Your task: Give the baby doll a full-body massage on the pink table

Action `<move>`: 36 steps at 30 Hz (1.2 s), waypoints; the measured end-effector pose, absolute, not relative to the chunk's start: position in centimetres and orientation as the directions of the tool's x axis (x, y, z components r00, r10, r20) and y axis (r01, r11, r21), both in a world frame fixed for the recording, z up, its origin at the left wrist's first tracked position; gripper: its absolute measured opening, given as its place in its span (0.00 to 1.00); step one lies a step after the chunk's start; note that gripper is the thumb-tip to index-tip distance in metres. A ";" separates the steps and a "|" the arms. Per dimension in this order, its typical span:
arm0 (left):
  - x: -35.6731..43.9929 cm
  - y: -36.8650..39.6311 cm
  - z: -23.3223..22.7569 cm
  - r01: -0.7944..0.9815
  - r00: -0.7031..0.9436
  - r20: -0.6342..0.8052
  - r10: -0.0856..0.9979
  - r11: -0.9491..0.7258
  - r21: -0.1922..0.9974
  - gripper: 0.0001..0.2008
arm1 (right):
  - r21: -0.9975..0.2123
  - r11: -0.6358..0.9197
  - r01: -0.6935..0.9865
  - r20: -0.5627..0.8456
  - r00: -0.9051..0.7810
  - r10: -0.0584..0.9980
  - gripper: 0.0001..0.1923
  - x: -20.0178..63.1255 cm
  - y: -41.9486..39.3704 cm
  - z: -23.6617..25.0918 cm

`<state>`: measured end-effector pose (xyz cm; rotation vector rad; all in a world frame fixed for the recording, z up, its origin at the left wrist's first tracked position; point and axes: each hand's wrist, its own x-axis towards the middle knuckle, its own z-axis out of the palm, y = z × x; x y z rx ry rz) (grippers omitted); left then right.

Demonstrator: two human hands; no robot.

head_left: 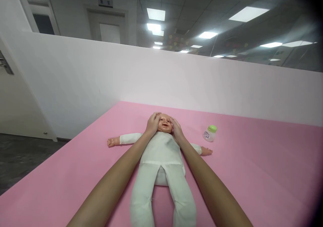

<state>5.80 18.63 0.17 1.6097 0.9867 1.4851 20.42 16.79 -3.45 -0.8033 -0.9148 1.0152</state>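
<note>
A baby doll with a soft white cloth body lies on its back on the pink tabletop, arms stretched out to both sides. Its hard plastic head points away from me. My left hand rests along the left side of the head, fingers lying over the temple. On the other side, my right hand lies against the cheek and temple, fingers extended. The palms and the sides of the doll's head are hidden. To the right of the doll stands a small clear bottle with a green cap, slightly tilted in view.
A white wall rises behind the far edge of the table, with glass above it. At the left, the table edge runs beside a door and dark floor.
</note>
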 end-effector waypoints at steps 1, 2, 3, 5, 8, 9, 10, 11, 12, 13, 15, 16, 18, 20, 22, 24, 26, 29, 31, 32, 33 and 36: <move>5.8 18.7 0.1 0.063 0.041 0.442 0.896 -0.444 0.894 0.14 | -0.882 0.324 -0.343 0.249 0.247 0.937 0.21 20.4 16.8 -3.5; 5.8 18.7 0.1 0.063 0.041 0.441 0.897 -0.443 0.894 0.14 | -0.881 0.325 -0.343 0.250 0.247 0.936 0.21 20.4 16.9 -3.5; 5.8 18.7 0.1 0.063 0.041 0.440 0.897 -0.442 0.895 0.14 | -0.881 0.327 -0.342 0.251 0.247 0.936 0.21 20.5 16.9 -3.5; 5.8 18.6 0.1 0.062 0.044 0.439 0.897 -0.441 0.895 0.13 | -0.881 0.329 -0.341 0.253 0.247 0.935 0.21 20.5 16.9 -3.6; 5.8 18.5 0.2 0.059 0.047 0.443 0.895 -0.445 0.893 0.13 | -0.882 0.330 -0.336 0.256 0.248 0.934 0.21 20.4 16.8 -3.5; 5.8 18.5 0.2 0.059 0.047 0.445 0.894 -0.447 0.893 0.13 | -0.882 0.331 -0.335 0.256 0.249 0.934 0.21 20.4 16.8 -3.5; 5.8 18.5 0.2 0.060 0.047 0.445 0.894 -0.447 0.892 0.13 | -0.883 0.331 -0.333 0.255 0.251 0.934 0.20 20.4 16.8 -3.4; 5.8 18.5 0.2 0.061 0.046 0.445 0.894 -0.447 0.892 0.13 | -0.883 0.331 -0.332 0.255 0.251 0.934 0.21 20.4 16.8 -3.4; 5.8 18.5 0.3 0.063 0.045 0.444 0.895 -0.446 0.893 0.13 | -0.884 0.330 -0.332 0.255 0.250 0.934 0.21 20.4 16.8 -3.4; 5.8 18.5 0.3 0.064 0.043 0.443 0.896 -0.444 0.893 0.13 | -0.884 0.330 -0.332 0.255 0.249 0.934 0.21 20.4 16.8 -3.4; 5.8 18.5 0.3 0.066 0.040 0.440 0.897 -0.442 0.895 0.13 | -0.883 0.329 -0.334 0.255 0.246 0.935 0.21 20.4 16.7 -3.4; 5.8 18.5 0.3 0.064 0.040 0.439 0.898 -0.441 0.895 0.13 | -0.883 0.329 -0.334 0.256 0.245 0.935 0.21 20.4 16.7 -3.4; 5.8 18.4 0.4 0.060 0.041 0.438 0.898 -0.440 0.896 0.12 | -0.883 0.331 -0.333 0.259 0.243 0.935 0.21 20.4 16.6 -3.4; 5.8 18.3 0.4 0.056 0.043 0.438 0.898 -0.440 0.896 0.13 | -0.883 0.334 -0.331 0.262 0.243 0.934 0.21 20.4 16.6 -3.3; 5.8 18.3 0.4 0.055 0.041 0.439 0.898 -0.441 0.896 0.13 | -0.882 0.338 -0.329 0.265 0.247 0.932 0.21 20.3 16.5 -3.3; 5.9 18.4 0.4 0.056 0.037 0.440 0.897 -0.441 0.896 0.12 | -0.882 0.340 -0.328 0.265 0.251 0.931 0.21 20.3 16.5 -3.2; 5.9 18.4 0.4 0.056 0.035 0.440 0.897 -0.441 0.896 0.12 | -0.882 0.339 -0.328 0.265 0.250 0.931 0.20 20.3 16.4 -3.2; 5.9 18.4 0.4 0.055 0.040 0.440 0.897 -0.442 0.895 0.12 | -0.882 0.339 -0.329 0.267 0.245 0.932 0.20 20.3 16.3 -3.0; 5.8 18.4 0.3 0.054 0.044 0.439 0.897 -0.441 0.896 0.13 | -0.881 0.340 -0.328 0.268 0.246 0.932 0.19 20.2 16.2 -3.0; 5.8 18.4 0.3 0.054 0.044 0.438 0.898 -0.440 0.896 0.13 | -0.882 0.340 -0.328 0.267 0.247 0.931 0.19 20.2 16.2 -2.9; 5.8 18.5 0.3 0.054 0.043 0.437 0.898 -0.439 0.897 0.13 | -0.882 0.338 -0.328 0.265 0.249 0.932 0.19 20.2 16.2 -2.9; 5.8 18.5 0.3 0.054 0.037 0.434 0.900 -0.435 0.899 0.13 | -0.883 0.330 -0.335 0.255 0.250 0.934 0.19 20.2 16.3 -3.0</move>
